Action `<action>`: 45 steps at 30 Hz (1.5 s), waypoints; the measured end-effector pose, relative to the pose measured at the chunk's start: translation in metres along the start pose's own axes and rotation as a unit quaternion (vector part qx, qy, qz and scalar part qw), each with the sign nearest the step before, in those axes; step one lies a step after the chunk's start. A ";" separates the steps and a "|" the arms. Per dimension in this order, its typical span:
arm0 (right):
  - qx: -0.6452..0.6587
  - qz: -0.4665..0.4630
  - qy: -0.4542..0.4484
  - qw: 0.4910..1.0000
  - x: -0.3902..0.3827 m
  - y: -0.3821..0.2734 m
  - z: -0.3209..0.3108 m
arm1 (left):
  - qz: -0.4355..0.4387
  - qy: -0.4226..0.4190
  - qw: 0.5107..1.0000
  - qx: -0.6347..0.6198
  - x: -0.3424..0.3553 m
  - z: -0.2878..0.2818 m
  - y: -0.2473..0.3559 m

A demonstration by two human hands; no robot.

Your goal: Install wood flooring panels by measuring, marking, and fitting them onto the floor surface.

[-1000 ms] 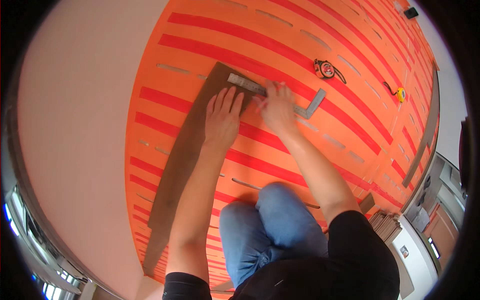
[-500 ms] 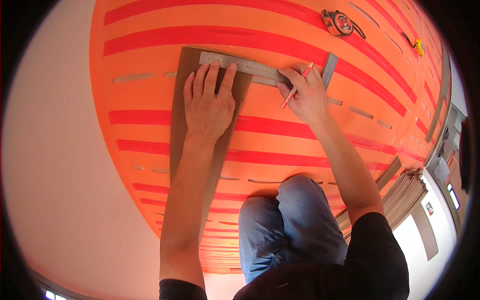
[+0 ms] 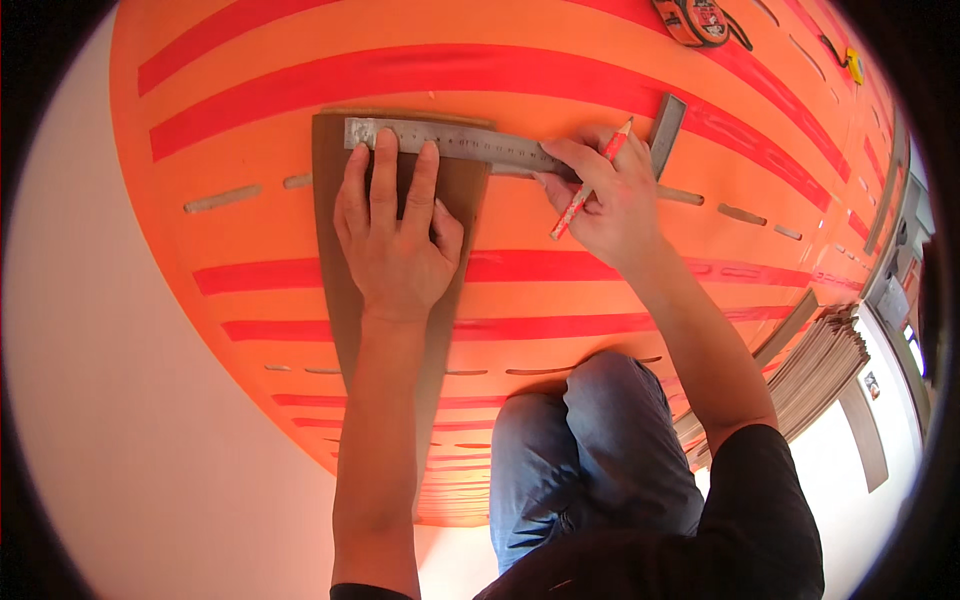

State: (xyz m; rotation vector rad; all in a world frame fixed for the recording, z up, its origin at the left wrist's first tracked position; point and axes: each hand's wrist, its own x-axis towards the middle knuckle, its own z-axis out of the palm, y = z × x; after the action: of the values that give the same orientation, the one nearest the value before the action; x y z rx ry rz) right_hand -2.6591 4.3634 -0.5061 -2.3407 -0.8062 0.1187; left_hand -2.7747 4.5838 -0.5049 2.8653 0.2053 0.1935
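Note:
A brown plank (image 3: 390, 185) lies lengthwise, running back toward me. Across its far end rests a steel try square (image 3: 480, 142), its graduated blade reaching past the plank's right edge to a thick grey stock. My left hand (image 3: 395, 245) lies flat with fingers spread, fingertips on the blade and the palm over the plank. My right hand (image 3: 608, 205) pinches the blade near the stock. The same hand carries a red pencil (image 3: 582, 195), slanted between its fingers with the tip up. Its grip partly hides the blade's right end.
Orange sheeting with red stripes and slots (image 3: 560, 265) lies under everything. An orange tape measure (image 3: 700, 20) sits at the far right, with a yellow one (image 3: 855, 65) beyond. Stacked thin planks (image 3: 815, 360) stand at right, past my knees (image 3: 600, 430). Pale floor (image 3: 150, 400) lies left.
The whole view has shifted, so the plank and the blade's free end appear farther left. My left thumb is now out from the palm. My right hand keeps the pencil and blade.

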 end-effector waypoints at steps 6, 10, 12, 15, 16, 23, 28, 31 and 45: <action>0.005 0.010 -0.011 1.000 0.000 0.002 -0.002 | 0.001 -0.019 1.000 0.003 0.001 -0.001 0.000; 0.014 0.010 -0.014 1.000 0.001 0.002 -0.003 | 0.000 -0.020 1.000 0.010 0.001 -0.001 0.000; 0.014 0.015 -0.020 1.000 0.002 0.001 -0.004 | -0.002 -0.021 1.000 0.011 0.001 0.000 -0.001; 0.017 0.022 -0.020 0.999 0.003 0.000 -0.004 | 0.004 -0.023 1.000 0.010 0.001 0.002 -0.003; 0.020 0.024 -0.016 0.999 0.003 0.000 -0.004 | 0.006 -0.017 1.000 0.004 0.002 0.002 -0.003; 0.024 0.020 -0.027 0.999 0.004 0.001 -0.006 | 0.007 0.017 1.000 0.003 0.003 0.006 -0.003; 0.021 0.022 -0.012 0.999 0.002 0.003 -0.002 | 0.008 0.021 1.000 0.010 0.003 0.007 -0.003; 0.016 0.020 -0.009 1.000 0.002 0.002 -0.001 | 0.009 0.019 1.000 0.014 0.002 0.007 -0.004; 0.034 0.034 -0.010 0.999 0.001 0.000 -0.001 | 0.008 0.013 1.000 -0.003 0.003 0.005 -0.004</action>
State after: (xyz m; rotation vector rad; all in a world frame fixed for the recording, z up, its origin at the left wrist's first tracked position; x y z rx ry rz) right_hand -2.6581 4.3632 -0.5057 -2.3055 -0.7218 0.1954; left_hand -2.7718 4.5867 -0.5105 2.8610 0.1870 0.2355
